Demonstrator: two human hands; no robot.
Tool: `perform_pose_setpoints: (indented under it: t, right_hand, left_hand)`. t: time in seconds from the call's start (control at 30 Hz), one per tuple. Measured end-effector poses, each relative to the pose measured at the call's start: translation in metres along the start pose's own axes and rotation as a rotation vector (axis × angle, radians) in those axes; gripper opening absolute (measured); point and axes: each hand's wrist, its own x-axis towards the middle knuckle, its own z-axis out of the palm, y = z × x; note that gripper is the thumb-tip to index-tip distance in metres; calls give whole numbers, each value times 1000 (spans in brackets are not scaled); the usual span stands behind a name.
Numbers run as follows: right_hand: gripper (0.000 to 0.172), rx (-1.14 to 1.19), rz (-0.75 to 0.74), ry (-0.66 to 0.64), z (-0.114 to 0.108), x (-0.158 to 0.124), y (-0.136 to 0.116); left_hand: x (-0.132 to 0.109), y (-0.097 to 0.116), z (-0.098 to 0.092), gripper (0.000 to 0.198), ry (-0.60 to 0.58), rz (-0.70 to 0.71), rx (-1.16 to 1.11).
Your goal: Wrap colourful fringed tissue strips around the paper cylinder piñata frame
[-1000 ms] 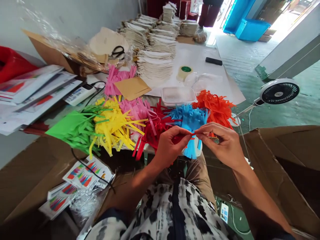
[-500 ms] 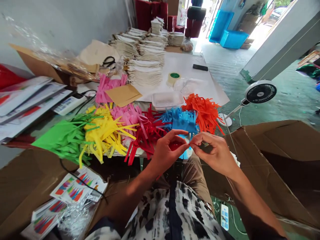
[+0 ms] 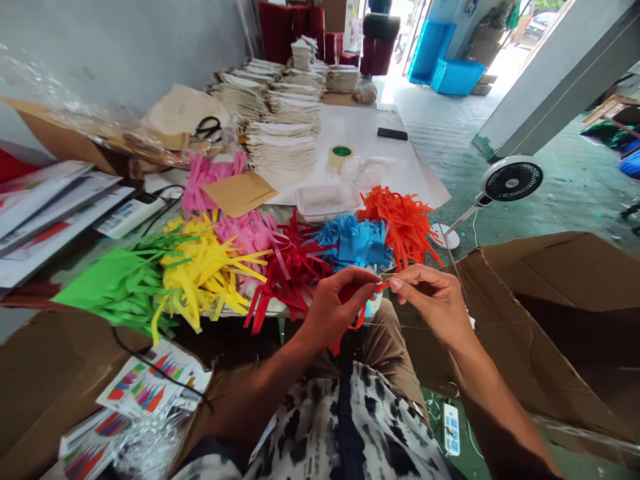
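Note:
Above my lap, my left hand point(image 3: 340, 303) is closed in a pinch on an orange-red fringed tassel strip point(image 3: 382, 287). Fingertips of my right hand point(image 3: 430, 297) pinch the strip's other end, close to the left ones. Loose orange ends dangle below my left hand, mostly hidden by it. Just beyond the hands, fringed tassels lie in a row on the table edge: green point(image 3: 117, 287), yellow point(image 3: 200, 267), pink point(image 3: 250, 233), dark red point(image 3: 295, 267), blue point(image 3: 353, 240) and orange point(image 3: 400, 227).
An open cardboard box point(image 3: 550, 267) stands at right, beside a small white fan point(image 3: 513, 181). Farther back are a clear plastic tray point(image 3: 327, 200), tape roll point(image 3: 341, 159), stacked cream bundles point(image 3: 280, 147) and scissors point(image 3: 207, 128). Printed cards point(image 3: 145, 383) fill a box at lower left.
My fingertips have drawn slightly apart, and more of the orange-red strip shows between them. Orange ends now hang lower beneath my left hand. The whole view has shifted a little.

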Motion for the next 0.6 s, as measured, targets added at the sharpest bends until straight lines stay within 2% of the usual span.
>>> perform_pose_setpoints:
  t: [0.17,0.37,0.5,0.6]
  right_hand:
    - [21,-74,12,4,0,-9,1]
    - [17,-56,65,241,-3,-35,10]
    - [17,19,99,139,2,-50,18]
    - [28,-54,70,139,2,-55,21]
  left_hand:
    - [-1,2,0,33,-163,-11,230]
    - [-10,-7,8,39,-303,-81,255]
    - [-14,-15,21,35,-292,-49,194]
    - [-14,-19,31,33,-332,-42,190]
